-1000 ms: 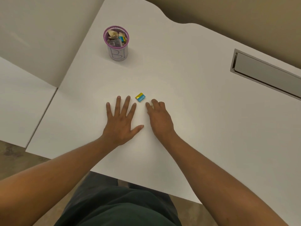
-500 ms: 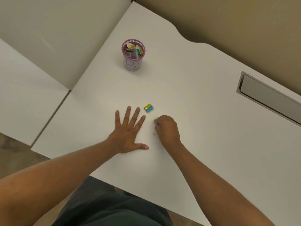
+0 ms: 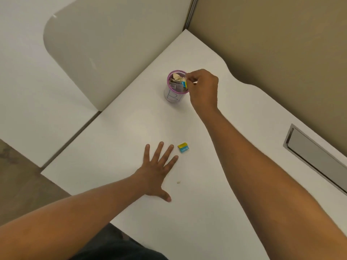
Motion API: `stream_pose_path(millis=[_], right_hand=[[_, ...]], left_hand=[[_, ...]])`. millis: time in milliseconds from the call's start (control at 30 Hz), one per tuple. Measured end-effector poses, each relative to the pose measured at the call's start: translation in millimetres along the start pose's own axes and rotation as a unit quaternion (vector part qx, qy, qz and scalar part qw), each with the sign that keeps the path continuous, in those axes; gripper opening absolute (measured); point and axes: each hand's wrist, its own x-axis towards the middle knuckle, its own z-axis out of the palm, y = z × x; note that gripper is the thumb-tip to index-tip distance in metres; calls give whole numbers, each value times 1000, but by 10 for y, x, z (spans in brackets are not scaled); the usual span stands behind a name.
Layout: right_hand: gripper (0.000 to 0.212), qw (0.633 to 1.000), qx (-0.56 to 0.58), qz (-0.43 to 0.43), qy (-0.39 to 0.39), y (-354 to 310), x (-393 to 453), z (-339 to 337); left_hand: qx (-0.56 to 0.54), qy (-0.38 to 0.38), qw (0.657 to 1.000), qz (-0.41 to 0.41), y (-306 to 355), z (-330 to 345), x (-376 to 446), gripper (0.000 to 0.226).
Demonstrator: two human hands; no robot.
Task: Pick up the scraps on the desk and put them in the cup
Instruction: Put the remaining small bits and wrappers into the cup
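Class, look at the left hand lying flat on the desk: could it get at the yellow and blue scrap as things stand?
Probably yes. The left hand lies open beside the scrap, with only bare desk between them.

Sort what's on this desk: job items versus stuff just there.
Job: cup; yellow-and-blue scrap; tiny pale scrap; right hand pinching at the cup rim; left hand flat.
Just there: desk cable hatch; partition.

I can't tell whether my right hand [image 3: 203, 87] pinches anything; its fingers [image 3: 189, 77] curl over the cup [image 3: 173, 94] rim at upper centre, hiding it.
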Motion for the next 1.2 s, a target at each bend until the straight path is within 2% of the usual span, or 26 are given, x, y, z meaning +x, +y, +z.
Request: stream_pose_path(millis=[133, 200, 267, 367, 467, 567, 667, 767, 867, 1067, 1200], right_hand=[[21, 986, -113, -37, -116, 131, 241, 165], [24, 983, -120, -33, -134, 160, 286, 178], [25, 990, -76, -22, -115, 144, 299, 119], [24, 999, 18, -7, -44, 112, 154, -126], [16, 998, 56, 16, -15, 216, -400, -372], [10, 992, 22, 47, -114, 526, -1308, -415], [16, 969, -17, 92, -230, 837, -2220, -324], [25, 954, -25, 115, -274, 1020, -2729, -178], [28, 959, -7, 124, -256, 1069, -2904, -65], [13, 975, 7, 114, -190, 1081, -2910, 19], [12, 979, -2, 99, -181, 1005, -2793, 65]], left_hand=[[-10, 10, 1000, 0, 5, -8, -14, 148], [-11, 14, 1000, 1, 14, -9, -23, 147], [-11, 19, 1000, 0, 17, -6, -28, 148], [-9, 22, 1000, 0, 23, -20, -36, 147], [-4, 17, 1000, -1, 25, -42, -45, 147], [-2, 17, 1000, -2, 27, -54, -42, 147], [7, 18, 1000, -3, 30, -52, -49, 147], [10, 11, 1000, -1, 26, -70, -54, 147], [4, 10, 1000, 0, 18, -63, -46, 148], [4, 10, 1000, 4, 7, -57, -35, 149], [3, 17, 1000, 7, 3, -50, -40, 149]])
